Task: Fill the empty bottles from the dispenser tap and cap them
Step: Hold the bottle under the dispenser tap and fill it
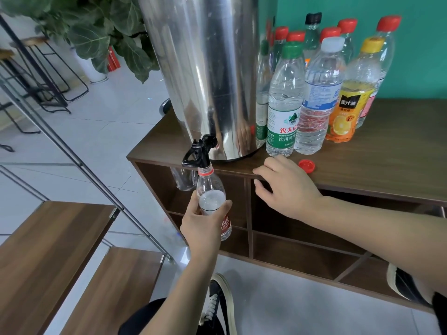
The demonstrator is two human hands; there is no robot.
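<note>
A: Where is the bottle point(212, 201)?

B: Upright under the tap point(199, 153), mouth just below the spout; the left hand point(205, 226) is wrapped around its middle, fingers curled on the label; water shows up to about the shoulder, so I judge the filling nearly done.

A: And the right hand point(287, 187)?

B: Spread and holding nothing; palm down on the front edge of the tabletop point(362, 165).

A: What does the capping turn on?

B: The red cap point(306, 164); it lies loose on the tabletop just right of the right hand, well apart from the left; so the right is plainly nearer; the bottle's long axis is vertical, and the cap would have to come leftward and down onto its mouth.

A: The other bottles point(314, 93)?

B: Capped, standing beside the dispenser point(205, 68).
</note>
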